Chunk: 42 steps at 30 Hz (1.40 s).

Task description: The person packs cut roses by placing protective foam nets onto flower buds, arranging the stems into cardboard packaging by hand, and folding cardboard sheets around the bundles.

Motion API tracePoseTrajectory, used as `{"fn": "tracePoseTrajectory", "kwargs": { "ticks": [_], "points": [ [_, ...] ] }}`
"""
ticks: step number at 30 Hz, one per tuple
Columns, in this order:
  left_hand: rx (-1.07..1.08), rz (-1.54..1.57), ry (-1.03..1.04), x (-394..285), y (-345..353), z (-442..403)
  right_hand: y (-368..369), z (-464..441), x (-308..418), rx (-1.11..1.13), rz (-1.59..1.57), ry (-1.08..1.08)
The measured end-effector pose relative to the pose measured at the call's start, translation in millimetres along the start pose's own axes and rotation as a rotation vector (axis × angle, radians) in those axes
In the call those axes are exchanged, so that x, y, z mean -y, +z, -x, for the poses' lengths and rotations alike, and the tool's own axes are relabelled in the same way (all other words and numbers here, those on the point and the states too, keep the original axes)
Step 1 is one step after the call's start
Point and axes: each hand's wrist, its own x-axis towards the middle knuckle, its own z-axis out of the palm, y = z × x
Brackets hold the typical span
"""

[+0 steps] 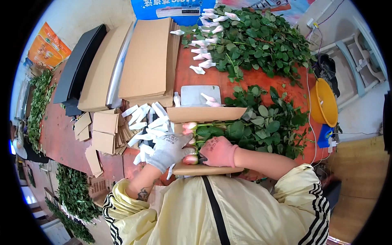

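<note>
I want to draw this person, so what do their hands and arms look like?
The left hand wears a pale grey glove and the right hand a pink one, both with dark printing on the back. The sleeves are pale yellow with black stripes, and sit pushed up, leaving the forearms bare.

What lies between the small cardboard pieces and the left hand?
In the head view, loose white strips lie between the small cardboard pieces and the left hand.

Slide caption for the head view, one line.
Grey-gloved left hand and pink-gloved right hand at a row of pink roses between cardboard flaps.
</note>
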Motion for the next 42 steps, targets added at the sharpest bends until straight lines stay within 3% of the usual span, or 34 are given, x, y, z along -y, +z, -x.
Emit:
{"fn": "tracePoseTrajectory", "kwargs": {
  "ticks": [6,10,12,14,16,19,22,25,28,30,33,35,36,38,39,41,42],
  "points": [
    [-0.025,0.085,-0.056,1,-1,7,-4,-5,4,0.049,0.122,-0.074],
    [0.069,0.022,-0.141,-9,-7,5,-21,4,3,-0.017,0.178,-0.137],
    [0.082,0.016,-0.171,-6,-2,5,-43,5,4,-0.087,0.08,0.121],
    [0.038,0.032,-0.111,6,10,7,-32,-6,-8,-0.177,0.079,0.215],
    [0.036,0.01,-0.116,3,10,10,-13,-19,-26,-0.597,0.37,0.152],
    [0.033,0.006,-0.126,0,7,11,2,-35,-25,-0.544,0.408,0.189],
    [0.055,0.012,-0.165,-7,-1,15,11,-44,-30,-0.403,0.187,0.247],
    [0.021,0.028,-0.162,-5,4,16,14,-42,-31,-0.578,0.259,0.185],
    [-0.024,0.061,-0.134,-5,4,14,8,-45,-27,-0.577,0.265,0.195],
    [-0.007,0.062,-0.133,-7,2,14,5,-47,-24,-0.387,0.243,0.254],
    [0.011,0.106,-0.144,-1,6,20,-2,-37,-23,-0.551,0.234,0.214],
    [-0.449,0.084,0.009,6,9,37,-10,-20,-21,-0.641,0.221,0.195],
    [-0.438,0.07,0.018,11,9,51,-22,0,-17,-0.628,0.083,0.209],
    [-0.534,0.261,-0.292,23,14,88,-32,31,-18,-0.665,-0.164,0.194],
    [-0.523,0.255,-0.282,29,25,106,-34,43,-18,-0.702,-0.272,0.179],
    [-0.339,0.714,-0.505,39,52,134,-39,63,-8,-0.743,-0.378,0.174],
    [-0.226,0.799,-0.559,25,56,139,-41,72,0,-0.817,-0.373,0.159]
  ]
}}
